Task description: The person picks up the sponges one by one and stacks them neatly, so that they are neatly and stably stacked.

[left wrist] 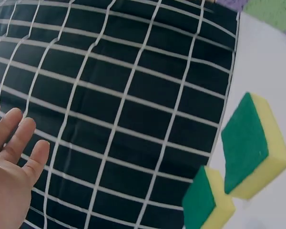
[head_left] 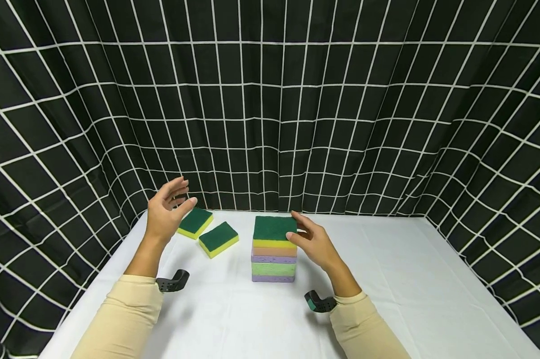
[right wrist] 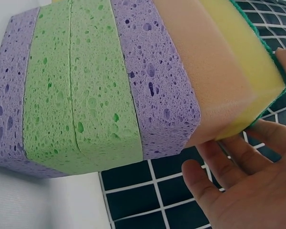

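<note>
A stack of sponges stands on the white table, with purple, green and peach layers beneath a yellow sponge with a dark green scouring top. My right hand rests at the stack's right side, thumb at the front corner of the top sponge and fingers reaching to its back corner. In the right wrist view, the fingers lie along the edges of the yellow and peach layers. My left hand is raised with nothing in it, fingers loosely bent. Near it lie two green-and-yellow sponges, green side up.
The white table runs up to a black curtain with a white grid, which hangs behind and on both sides. A black strap device sits on the left wrist, another black device on the right.
</note>
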Demonstrator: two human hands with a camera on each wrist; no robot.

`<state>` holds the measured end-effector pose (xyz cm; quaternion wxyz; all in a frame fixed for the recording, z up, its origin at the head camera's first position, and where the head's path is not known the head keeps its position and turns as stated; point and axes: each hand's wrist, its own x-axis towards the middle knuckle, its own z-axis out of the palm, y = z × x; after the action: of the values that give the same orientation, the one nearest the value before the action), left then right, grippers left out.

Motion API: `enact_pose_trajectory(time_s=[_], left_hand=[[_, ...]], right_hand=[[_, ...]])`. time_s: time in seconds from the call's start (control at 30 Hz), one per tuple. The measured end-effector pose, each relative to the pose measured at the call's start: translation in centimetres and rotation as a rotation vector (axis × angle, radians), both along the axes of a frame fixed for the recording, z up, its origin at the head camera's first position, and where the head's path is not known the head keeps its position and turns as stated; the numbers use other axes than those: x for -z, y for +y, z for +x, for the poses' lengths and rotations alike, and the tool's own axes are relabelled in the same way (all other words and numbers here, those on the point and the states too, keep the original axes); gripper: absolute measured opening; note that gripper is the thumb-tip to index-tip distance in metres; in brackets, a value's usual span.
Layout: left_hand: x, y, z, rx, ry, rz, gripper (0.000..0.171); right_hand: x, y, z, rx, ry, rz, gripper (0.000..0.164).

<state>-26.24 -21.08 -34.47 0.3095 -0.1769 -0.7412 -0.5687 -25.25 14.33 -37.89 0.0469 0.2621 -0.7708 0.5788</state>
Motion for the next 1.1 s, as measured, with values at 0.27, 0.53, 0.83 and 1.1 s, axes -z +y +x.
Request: enact_pose_trajectory(time_s=[0.27, 0.53, 0.83, 1.1], left_hand=[[1.2, -1.6, 0.2, -0.098, 0.043, 0.161, 0.045], [4.0, -2.2, -0.7, -0.158, 0.054, 0.282, 0.040], [6.1, -1.3, -0.6, -0.158, -0.004, 0.315, 0.039], [7.7, 0.2, 0.5, -0.168, -0.113, 0.235, 0.040]], right_hand=[[2.4, 0.4, -1.9, 0.017, 0.000, -0.010, 0.061], [2.6, 0.4, -2.1, 0.024, 0.005, -0.009, 0.062], [2.6, 0.3, -1.9, 0.039, -0.007, 0.000, 0.062], [2.6, 0.3, -1.8, 0.033, 0.008, 0.005, 0.062]])
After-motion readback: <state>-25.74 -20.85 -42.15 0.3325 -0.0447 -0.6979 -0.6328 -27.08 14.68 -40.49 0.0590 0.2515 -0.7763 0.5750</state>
